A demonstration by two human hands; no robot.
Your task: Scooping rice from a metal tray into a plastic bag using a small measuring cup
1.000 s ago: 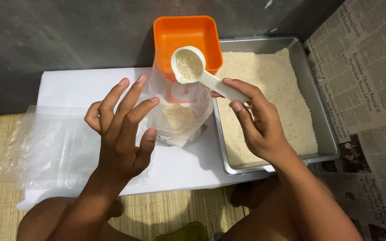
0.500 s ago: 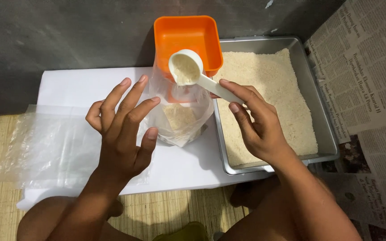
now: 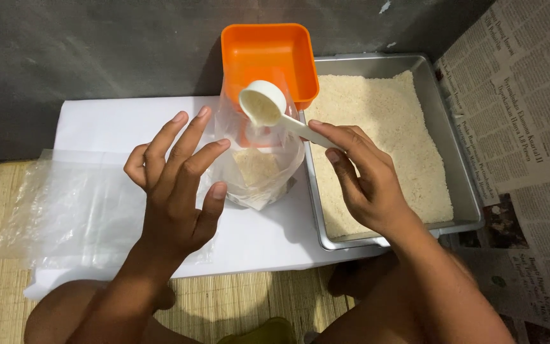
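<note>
Nearest the camera, the left hand (image 3: 176,185) is spread wide with its fingers extended; its fingertips (image 3: 223,144) rest against the side of the clear plastic bag (image 3: 259,169) and its grip closes on nothing. The right hand (image 3: 367,181) pinches the handle of the white scoop (image 3: 263,104) between thumb and fingers — a firm, closed grip. The scoop is tilted over the mouth of the bag, a little rice visible in its bowl. The bag stands upright on a white board (image 3: 97,127), a small heap of rice at its bottom. A stack of flat plastic bags (image 3: 65,210) lies at the left of the board. Just right of the bag sits a metal tray (image 3: 463,191) filled with rice (image 3: 389,146). Farther back — touching the tray's corner — stands an orange square container (image 3: 268,54). Newspaper (image 3: 523,114) covers the floor at right.
</note>
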